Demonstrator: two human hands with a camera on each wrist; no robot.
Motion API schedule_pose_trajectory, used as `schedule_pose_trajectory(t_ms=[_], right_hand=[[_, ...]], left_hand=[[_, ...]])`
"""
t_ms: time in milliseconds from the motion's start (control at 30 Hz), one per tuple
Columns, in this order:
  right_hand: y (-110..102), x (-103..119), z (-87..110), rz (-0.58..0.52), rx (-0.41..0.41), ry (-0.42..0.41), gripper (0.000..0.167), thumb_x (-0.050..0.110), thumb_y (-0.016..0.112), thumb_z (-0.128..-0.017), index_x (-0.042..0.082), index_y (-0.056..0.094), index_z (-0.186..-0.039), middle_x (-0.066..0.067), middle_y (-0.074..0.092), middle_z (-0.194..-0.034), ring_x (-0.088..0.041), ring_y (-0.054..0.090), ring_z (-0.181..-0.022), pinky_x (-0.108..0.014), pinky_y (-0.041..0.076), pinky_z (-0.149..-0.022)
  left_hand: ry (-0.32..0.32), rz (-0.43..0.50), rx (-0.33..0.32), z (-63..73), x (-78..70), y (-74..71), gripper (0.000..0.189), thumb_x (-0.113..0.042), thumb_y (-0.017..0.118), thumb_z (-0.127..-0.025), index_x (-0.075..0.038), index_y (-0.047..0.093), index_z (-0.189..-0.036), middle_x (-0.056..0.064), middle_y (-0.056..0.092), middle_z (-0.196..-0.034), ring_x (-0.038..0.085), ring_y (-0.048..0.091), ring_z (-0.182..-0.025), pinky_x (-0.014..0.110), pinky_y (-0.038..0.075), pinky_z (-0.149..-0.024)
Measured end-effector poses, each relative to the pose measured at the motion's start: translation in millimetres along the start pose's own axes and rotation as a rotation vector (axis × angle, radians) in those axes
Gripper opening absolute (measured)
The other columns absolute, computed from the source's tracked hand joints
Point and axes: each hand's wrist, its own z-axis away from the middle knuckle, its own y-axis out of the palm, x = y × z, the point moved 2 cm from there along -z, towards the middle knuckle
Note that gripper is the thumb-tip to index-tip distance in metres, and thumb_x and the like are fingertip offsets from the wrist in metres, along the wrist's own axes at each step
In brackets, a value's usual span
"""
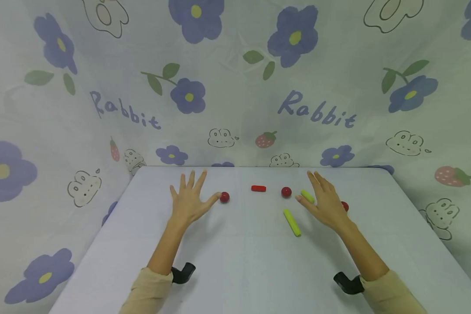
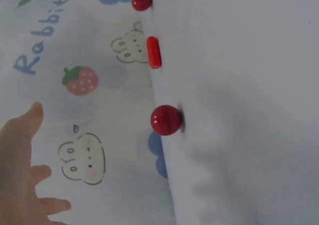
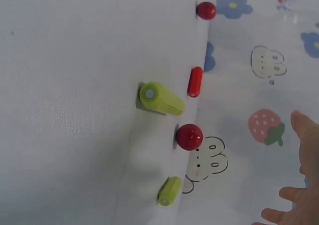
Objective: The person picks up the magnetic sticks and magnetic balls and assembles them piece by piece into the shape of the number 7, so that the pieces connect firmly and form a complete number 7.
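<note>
My left hand [image 1: 188,204] is held over the white table with its fingers spread. In the head view its thumb tip overlaps a shiny red ball [image 1: 224,197]; the left wrist view shows that ball [image 2: 166,120] apart from the hand. Fingers outstretched and holding nothing, my right hand [image 1: 326,204] hovers at the right. Around it lie a short yellow-green rod [image 1: 308,196], a longer yellow-green rod [image 1: 292,223] and a second red ball [image 1: 286,192]. A third red ball [image 1: 344,206] is partly hidden behind this hand. Between the hands lies a short red rod [image 1: 258,188].
The white tabletop [image 1: 243,270] ends at a far edge just behind the small pieces. A patterned cloth [image 1: 235,56] with flowers, rabbits and strawberries hangs behind and at both sides. Black wrist mounts [image 1: 183,273] stick out from the beige sleeves [image 1: 149,288].
</note>
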Motion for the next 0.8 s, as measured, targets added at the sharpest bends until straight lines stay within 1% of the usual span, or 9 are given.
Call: schedule_pose_trajectory(t_ms=[133,233,300,400,467,533,600,700,800], right_hand=[[7.9,-0.1,-5.2,-0.056,0.014,-0.013,0.079,0.043,0.061,-0.089,0.003,0.025,-0.147,-0.026,0.026,-0.149,-0.049,0.026,-0.132,-0.067,0.027,-0.101],[13.8,-1.7,-9.4,-0.097,0.032,-0.001,0.08,0.043,0.062,-0.088,0.004,0.026,-0.147,-0.023,0.028,-0.148,-0.046,0.027,-0.132,-0.066,0.029,-0.101],[17.9,-3.2,-12.1,-0.125,0.041,0.011,0.08,0.043,0.063,-0.087,0.004,0.026,-0.147,-0.023,0.03,-0.148,-0.045,0.028,-0.132,-0.066,0.029,-0.101],[23.0,-5.1,-15.1,-0.166,0.044,0.031,0.078,0.041,0.065,-0.087,0.004,0.029,-0.146,-0.023,0.033,-0.146,-0.043,0.031,-0.131,-0.064,0.03,-0.101],[25.6,-5.6,-17.0,-0.189,0.04,0.045,0.076,0.039,0.066,-0.086,0.004,0.032,-0.145,-0.023,0.037,-0.144,-0.042,0.037,-0.128,-0.061,0.034,-0.1],[27.7,-5.3,-19.3,-0.212,0.031,0.05,0.074,0.037,0.067,-0.086,0.004,0.035,-0.143,-0.022,0.04,-0.141,-0.04,0.042,-0.124,-0.058,0.039,-0.098],[29.5,-4.9,-21.9,-0.231,0.02,0.052,0.07,0.034,0.068,-0.085,0.003,0.039,-0.141,-0.022,0.044,-0.139,-0.038,0.047,-0.12,-0.055,0.044,-0.095],[32.0,-4.2,-26.9,-0.261,-0.003,0.029,0.064,0.028,0.069,-0.085,0.0,0.044,-0.136,-0.022,0.048,-0.134,-0.038,0.05,-0.116,-0.053,0.046,-0.093],[34.7,-3.5,-31.8,-0.278,-0.024,0.0,0.059,0.024,0.071,-0.084,-0.002,0.048,-0.131,-0.022,0.053,-0.128,-0.037,0.053,-0.113,-0.051,0.047,-0.091]], left_hand=[[0.0,0.038,0.004,-3.0,-0.5,8.0,0.085,-0.069,0.048,-0.082,-0.02,0.028,-0.149,0.021,0.029,-0.15,0.047,0.02,-0.137,0.072,0.015,-0.102],[0.008,0.066,-0.002,-5.4,-1.7,13.4,0.085,-0.068,0.05,-0.082,-0.018,0.031,-0.148,0.022,0.037,-0.145,0.046,0.03,-0.133,0.067,0.027,-0.101],[0.012,0.09,-0.009,-7.2,-2.5,17.2,0.084,-0.067,0.052,-0.082,-0.016,0.034,-0.146,0.022,0.044,-0.141,0.043,0.039,-0.129,0.062,0.036,-0.098],[0.006,0.113,-0.015,-9.9,-3.4,23.8,0.081,-0.064,0.056,-0.082,-0.012,0.041,-0.143,0.023,0.057,-0.125,0.04,0.054,-0.114,0.054,0.046,-0.088],[0.0,0.127,-0.016,-11.8,-3.8,28.3,0.079,-0.063,0.057,-0.081,-0.01,0.045,-0.139,0.023,0.063,-0.116,0.038,0.06,-0.105,0.05,0.049,-0.082],[-0.005,0.137,-0.023,-13.8,-4.2,32.5,0.076,-0.062,0.058,-0.081,-0.009,0.049,-0.136,0.022,0.065,-0.11,0.037,0.062,-0.099,0.049,0.051,-0.077],[-0.005,0.151,-0.03,-15.7,-4.6,36.0,0.074,-0.061,0.059,-0.081,-0.009,0.052,-0.133,0.019,0.065,-0.114,0.036,0.062,-0.1,0.049,0.051,-0.077],[-0.002,0.175,-0.046,-18.4,-5.3,39.9,0.072,-0.059,0.062,-0.079,-0.009,0.055,-0.13,0.017,0.064,-0.118,0.036,0.061,-0.103,0.05,0.051,-0.079],[0.017,0.192,-0.052,-21.1,-6.4,43.7,0.07,-0.055,0.067,-0.078,-0.008,0.056,-0.129,0.018,0.063,-0.12,0.036,0.059,-0.107,0.051,0.05,-0.082]])
